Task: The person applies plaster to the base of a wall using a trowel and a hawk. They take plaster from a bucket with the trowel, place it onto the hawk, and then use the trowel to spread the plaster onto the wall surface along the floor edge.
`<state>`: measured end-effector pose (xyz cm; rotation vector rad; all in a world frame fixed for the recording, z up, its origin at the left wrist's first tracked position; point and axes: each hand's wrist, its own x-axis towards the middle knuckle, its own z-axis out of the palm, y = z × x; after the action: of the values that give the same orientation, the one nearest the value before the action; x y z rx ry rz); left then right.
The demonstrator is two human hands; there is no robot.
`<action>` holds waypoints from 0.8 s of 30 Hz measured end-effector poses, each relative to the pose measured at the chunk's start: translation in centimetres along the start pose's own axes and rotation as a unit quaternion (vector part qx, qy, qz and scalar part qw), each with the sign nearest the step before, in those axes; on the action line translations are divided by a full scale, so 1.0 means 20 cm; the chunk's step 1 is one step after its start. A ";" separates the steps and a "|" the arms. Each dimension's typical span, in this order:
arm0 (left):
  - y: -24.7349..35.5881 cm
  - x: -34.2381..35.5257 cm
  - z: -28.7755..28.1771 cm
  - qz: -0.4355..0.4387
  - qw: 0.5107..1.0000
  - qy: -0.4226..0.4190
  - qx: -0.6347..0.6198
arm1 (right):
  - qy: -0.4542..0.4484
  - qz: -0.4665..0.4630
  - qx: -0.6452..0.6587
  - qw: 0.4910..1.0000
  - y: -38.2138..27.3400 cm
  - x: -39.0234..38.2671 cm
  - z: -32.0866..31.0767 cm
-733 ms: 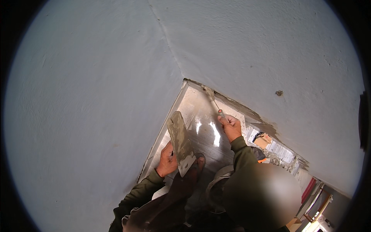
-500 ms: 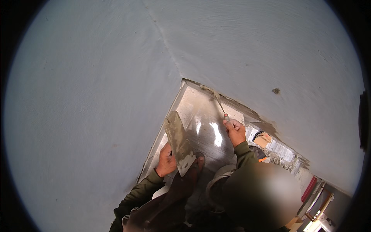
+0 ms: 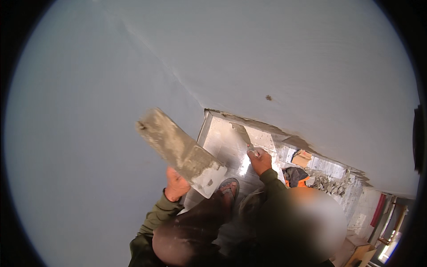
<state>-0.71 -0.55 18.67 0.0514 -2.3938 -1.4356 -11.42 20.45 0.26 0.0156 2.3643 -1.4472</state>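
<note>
My left hand (image 3: 177,183) is closed on a plastering trowel (image 3: 178,151), mostly hidden behind its long rectangular blade. Grey-brown mortar is smeared over most of that blade, while one corner shows bare pale metal. Farther right, my right hand (image 3: 260,162) grips the handle of a small pointing trowel (image 3: 241,133) with a thin, mortar-coloured blade. That blade hangs near the foot of the right-hand wall (image 3: 320,75), apart from it as far as I can tell.
A bluish-grey wall (image 3: 89,147) rises at left, meeting the other in a corner. Damp patches line the right wall's base (image 3: 302,141). On the shiny floor (image 3: 222,138) stands my sandalled foot (image 3: 229,188). Rubble (image 3: 331,183), a dark-and-orange item (image 3: 296,177) and a cardboard piece (image 3: 302,158) lie right.
My left hand has swung its mortar-covered trowel up and left, more broadside in view. The small trowel in my right hand has come away from the wall's base. My view has shifted.
</note>
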 end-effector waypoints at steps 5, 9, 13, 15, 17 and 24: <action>0.50 0.12 -0.13 0.075 0.996 0.017 0.037 | 0.028 -0.003 -0.025 0.999 -0.06 0.00 0.04; 0.76 0.10 -0.19 0.039 0.998 0.042 -0.040 | -0.019 0.045 -0.039 0.998 -0.12 -0.10 0.23; 0.70 0.14 0.06 -0.022 0.979 -0.085 -0.185 | 0.273 0.030 -0.163 0.948 -0.54 -0.17 0.36; 0.56 0.18 0.23 0.080 0.969 -0.197 -0.123 | 0.562 -0.020 -0.273 0.780 -0.58 -0.18 0.42; 0.59 0.16 0.40 0.077 0.959 -0.207 -0.179 | 0.273 -0.006 -0.148 0.951 -0.21 -0.05 0.46; 0.60 0.12 0.65 0.128 0.892 -0.192 -0.388 | 0.045 0.023 -0.046 0.998 0.01 0.11 0.53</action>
<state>-5.33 15.75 24.19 -0.7751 -1.7897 -2.2942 -10.26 10.99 -4.95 0.1123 2.4831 -1.3413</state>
